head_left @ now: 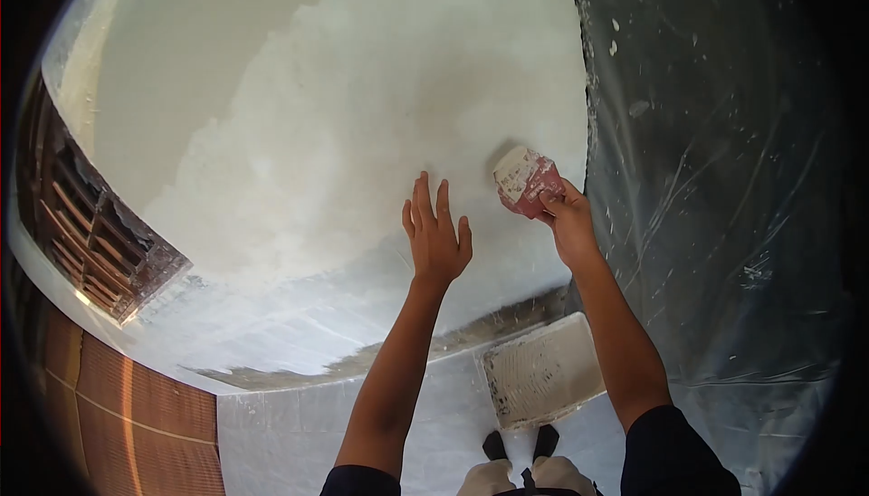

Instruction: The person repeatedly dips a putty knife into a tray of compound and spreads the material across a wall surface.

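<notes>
My right hand [568,223] pinches a red putty spreader [528,186] between thumb and fingers. Its far edge carries a thick load of off-white putty, and more is smeared over its face. The loaded edge faces the pale wall [362,107], close to its right side. To the left of the spreader, my left hand [437,235] is held up with its fingers spread, holding nothing, and overlaps the wall in this view. Whitish putty covers much of that wall in cloudy patches, with a greyer area at the upper left.
A putty-smeared tray [543,374] with a ribbed surface lies on the floor by my feet. Dark plastic sheeting [715,188] with white splashes hangs at the right. A brown slatted window frame [86,224] and a reddish-brown panel [140,414] are on the left.
</notes>
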`<state>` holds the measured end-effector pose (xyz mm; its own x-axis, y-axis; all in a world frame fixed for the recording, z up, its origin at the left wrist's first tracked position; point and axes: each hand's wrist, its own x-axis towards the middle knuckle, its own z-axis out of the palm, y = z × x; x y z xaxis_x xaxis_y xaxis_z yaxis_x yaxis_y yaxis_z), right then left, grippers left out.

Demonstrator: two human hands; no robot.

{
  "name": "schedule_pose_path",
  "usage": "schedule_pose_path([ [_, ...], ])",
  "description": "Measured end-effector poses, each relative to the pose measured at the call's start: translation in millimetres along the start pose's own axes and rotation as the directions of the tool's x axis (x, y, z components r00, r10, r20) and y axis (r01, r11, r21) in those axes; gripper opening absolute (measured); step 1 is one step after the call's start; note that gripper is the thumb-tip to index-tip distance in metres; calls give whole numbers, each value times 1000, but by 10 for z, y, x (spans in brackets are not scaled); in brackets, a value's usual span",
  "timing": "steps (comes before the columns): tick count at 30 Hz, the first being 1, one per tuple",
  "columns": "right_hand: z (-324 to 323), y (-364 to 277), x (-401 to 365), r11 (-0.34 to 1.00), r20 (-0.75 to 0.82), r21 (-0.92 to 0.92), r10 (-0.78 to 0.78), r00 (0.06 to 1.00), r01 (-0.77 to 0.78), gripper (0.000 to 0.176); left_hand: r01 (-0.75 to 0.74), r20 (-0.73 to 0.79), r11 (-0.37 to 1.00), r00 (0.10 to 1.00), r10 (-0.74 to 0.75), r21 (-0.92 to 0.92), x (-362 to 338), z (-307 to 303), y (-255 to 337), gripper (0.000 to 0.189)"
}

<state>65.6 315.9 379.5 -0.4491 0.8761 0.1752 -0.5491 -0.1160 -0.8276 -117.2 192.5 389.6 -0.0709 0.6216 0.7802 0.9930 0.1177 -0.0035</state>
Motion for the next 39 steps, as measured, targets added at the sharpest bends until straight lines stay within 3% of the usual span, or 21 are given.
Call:
schedule_pose_path([
  [10,662,-787,257,960,113,-65,-265,958,273,24,-211,-188,971,955,230,117,1039,-642,-277,60],
  [16,1103,-1123,445,829,90,-183,-522,848,529,29,-302,-260,926,898,356,224,1672,-905,-539,57],
  [18,1273,-1248,475,727,86,-289,-628,773,623,29,-330,-271,903,874,403,276,1893,-984,-639,57],
  [22,1515,-1368,586,644,71,-277,-726,684,713,29,-398,-252,852,834,491,341,2241,-1034,-816,55],
  [24,1589,-1415,634,474,118,-442,-811,573,762,30,-431,-247,829,812,529,357,2353,-1012,-855,54],
  [26,1673,-1517,651,408,141,-499,-832,537,764,31,-459,-246,797,783,572,393,2402,-968,-875,52],
  [28,1731,-1485,801,125,247,-528,-924,293,840,36,-458,-279,800,769,575,387,2404,-942,-879,50],
  [29,1752,-1419,867,133,246,-532,-921,302,836,36,-450,-308,810,764,567,376,2355,-921,-885,48],
  [31,1805,-1322,1037,-122,348,-602,-930,122,789,42,-459,-319,808,754,574,369,2339,-901,-902,45],
  [32,1843,-1271,1106,-124,347,-602,-930,118,789,42,-468,-332,802,739,586,371,2355,-905,-910,43],
  [34,1908,-1124,1213,-290,426,-679,-904,40,674,50,-466,-353,806,732,583,366,2363,-898,-916,41],
  [35,1918,-1046,1280,-373,494,-713,-868,48,594,49,-463,-371,810,726,580,360,2362,-890,-915,39],
  [39,2027,-929,1421,-484,559,-754,-827,48,444,46,-465,-408,807,700,586,364,2369,-893,-924,37],
])
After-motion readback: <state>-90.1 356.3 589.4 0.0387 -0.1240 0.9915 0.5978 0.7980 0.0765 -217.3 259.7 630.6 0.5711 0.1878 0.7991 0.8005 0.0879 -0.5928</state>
